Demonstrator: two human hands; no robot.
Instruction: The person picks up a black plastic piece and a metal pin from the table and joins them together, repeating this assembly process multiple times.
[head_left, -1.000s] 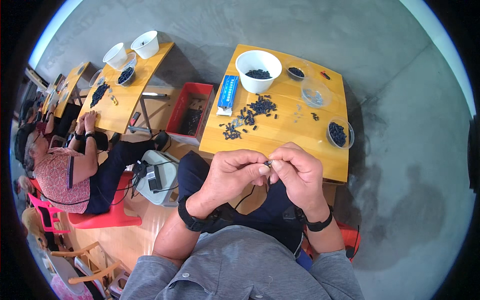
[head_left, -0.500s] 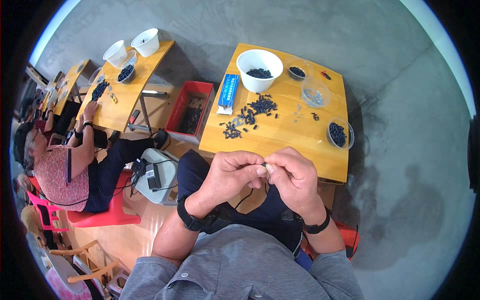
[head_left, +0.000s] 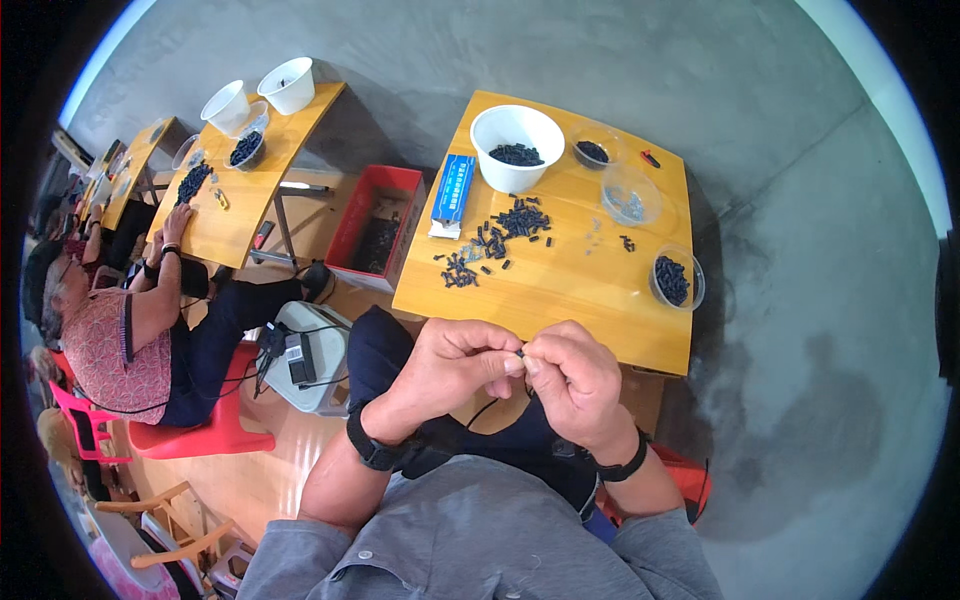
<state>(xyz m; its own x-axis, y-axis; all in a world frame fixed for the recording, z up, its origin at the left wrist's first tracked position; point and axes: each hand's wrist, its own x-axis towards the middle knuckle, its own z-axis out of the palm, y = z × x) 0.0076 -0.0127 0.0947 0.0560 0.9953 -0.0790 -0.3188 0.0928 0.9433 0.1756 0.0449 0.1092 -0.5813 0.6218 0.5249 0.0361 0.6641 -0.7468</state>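
Note:
In front of the table's near edge, my left hand [head_left: 452, 368] and my right hand [head_left: 577, 380] meet, both with fingers pinched. Between the fingertips a small dark piece [head_left: 520, 353] just shows; its shape is mostly covered. On the wooden table [head_left: 590, 290] beyond them lies a loose pile of small black cylindrical pieces [head_left: 520, 218], with more scattered toward the near left. A white tub [head_left: 490, 125] behind the pile holds similar black pieces. To the right, a clear round container [head_left: 697, 292] is filled with black pieces, and another clear bowl [head_left: 630, 195] holds small shiny bits.
A blue box [head_left: 453, 190] lies beside the tub. Farther back are a clear bowl of dark pieces [head_left: 592, 152] and a red-and-black tool [head_left: 650, 158]. On the floor left of the table stands a red bin [head_left: 375, 225]. A co-worker [head_left: 110, 335] sits at another table [head_left: 240, 190].
The view has shifted slightly, and my joined hands sit a little lower and farther left in the picture. Both keep their pinch, and the things on the table look the same.

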